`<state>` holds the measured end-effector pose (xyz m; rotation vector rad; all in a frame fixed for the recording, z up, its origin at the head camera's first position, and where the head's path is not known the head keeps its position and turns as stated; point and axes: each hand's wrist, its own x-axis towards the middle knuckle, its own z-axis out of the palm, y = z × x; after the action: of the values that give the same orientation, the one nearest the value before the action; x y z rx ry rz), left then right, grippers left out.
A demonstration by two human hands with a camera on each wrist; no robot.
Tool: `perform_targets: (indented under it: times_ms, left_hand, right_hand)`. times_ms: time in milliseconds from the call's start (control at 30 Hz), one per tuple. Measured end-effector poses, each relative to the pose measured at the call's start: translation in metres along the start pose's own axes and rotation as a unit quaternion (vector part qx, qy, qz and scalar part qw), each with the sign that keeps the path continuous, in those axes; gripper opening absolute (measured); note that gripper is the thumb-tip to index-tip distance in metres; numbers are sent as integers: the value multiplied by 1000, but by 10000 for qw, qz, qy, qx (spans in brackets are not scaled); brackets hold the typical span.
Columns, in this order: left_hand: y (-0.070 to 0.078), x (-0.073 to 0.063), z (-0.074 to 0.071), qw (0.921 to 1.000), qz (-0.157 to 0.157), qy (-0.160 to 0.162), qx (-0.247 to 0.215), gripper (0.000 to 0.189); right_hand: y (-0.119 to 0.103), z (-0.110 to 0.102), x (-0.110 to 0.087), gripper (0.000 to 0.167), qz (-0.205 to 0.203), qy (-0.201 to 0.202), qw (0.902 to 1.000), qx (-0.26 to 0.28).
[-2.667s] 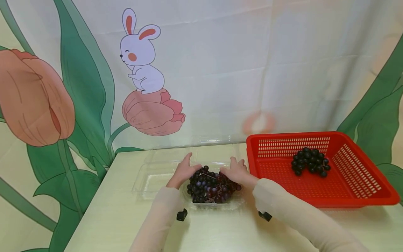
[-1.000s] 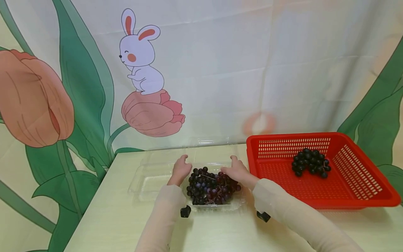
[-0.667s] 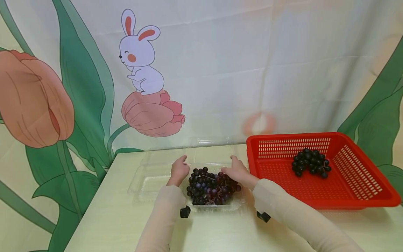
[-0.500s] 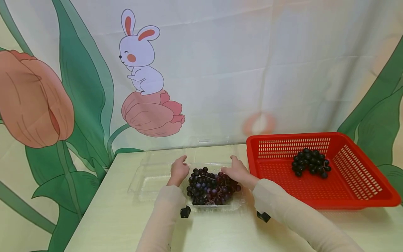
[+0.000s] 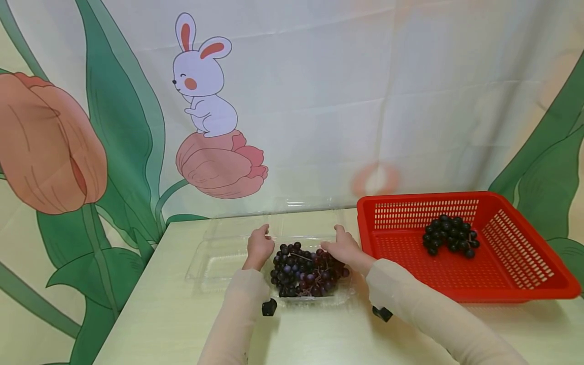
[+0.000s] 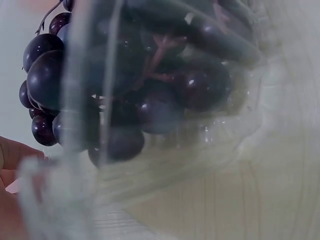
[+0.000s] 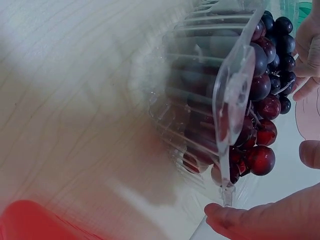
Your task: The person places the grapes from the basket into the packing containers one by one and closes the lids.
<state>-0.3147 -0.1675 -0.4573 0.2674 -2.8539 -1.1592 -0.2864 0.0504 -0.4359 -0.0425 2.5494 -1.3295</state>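
Observation:
In the head view, a clear plastic clamshell container (image 5: 315,299) stands on the table, its lid hinged back toward the wall. Dark purple and reddish grapes (image 5: 296,271) fill it. My left hand (image 5: 260,248) is at the container's left side, with thumb and forefinger apart at the rim. My right hand (image 5: 344,248) is at the right side. In the right wrist view, a straight finger (image 7: 250,217) of the right hand touches the container's far corner, and the thumb stands off. The left wrist view shows fingers (image 6: 12,160) beside the blurred rim; their contact is unclear.
A red slotted basket (image 5: 461,294) stands on the right, holding a bunch of black grapes (image 5: 449,234). Left of my left hand lies another clear plastic container (image 5: 219,261). A printed cloth (image 5: 310,101) hangs behind the pale wooden table (image 5: 150,324).
Since the oldest frame, my left hand has drawn back to the left, its thumb coming off the grapes. My right hand stays almost in place. The last half second shows hardly any movement.

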Motion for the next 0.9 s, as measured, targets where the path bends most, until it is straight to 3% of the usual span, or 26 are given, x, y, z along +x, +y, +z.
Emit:
perform_targets:
  times_ms: [33, 133, 200, 267, 333, 433, 500, 567, 600, 633, 733, 833, 867, 900]
  left_hand:
    - [-5, 3, 1, 9999, 118, 41, -9, 59]
    - [-45, 41, 27, 9981, 483, 324, 217, 59]
    - [-65, 60, 40, 9960, 706, 466, 293, 60]
    - [-73, 70, 48, 9971, 509, 470, 317, 63]
    - [-53, 51, 34, 9977, 464, 404, 285, 62]
    - [-14, 16, 8, 9997, 108, 146, 187, 63]
    - [-2, 3, 0, 9996, 130, 137, 214, 62]
    - [1, 2, -1, 9998, -41, 76, 181, 63]
    - [-1, 4, 0, 9998, -17, 106, 183, 63]
    - [-15, 14, 8, 9993, 233, 274, 108, 62]
    - [-18, 18, 10, 9994, 154, 316, 8, 60]
    - [-13, 10, 7, 9989, 213, 409, -86, 57]
    - [1, -1, -1, 9996, -37, 291, -62, 56]
    - [3, -3, -2, 9995, -61, 278, -132, 55]
  right_hand:
    - [0, 0, 0, 68, 12, 0, 10000, -1]
    - [0, 0, 0, 68, 36, -13, 10000, 41]
    - [0, 0, 0, 68, 25, -9, 9999, 100]
    - [1, 0, 0, 68, 11, 7, 9999, 130]
    - [1, 1, 1, 68, 2, 40, 9999, 120]
    - [0, 1, 1, 68, 35, 59, 9999, 73]
    - [0, 0, 0, 67, 56, 50, 10000, 39]
    - [-1, 0, 0, 67, 79, 33, 10000, 47]
    - [-1, 0, -1, 67, 89, 22, 9999, 57]
    - [-1, 0, -1, 67, 81, 14, 9999, 64]
    - [-1, -1, -2, 67, 33, 34, 9999, 117]
    - [-1, 0, -2, 68, -36, 75, 9999, 151]
    - [-1, 0, -1, 69, -33, 83, 9998, 171]
    - [0, 0, -1, 69, -37, 85, 9998, 174]
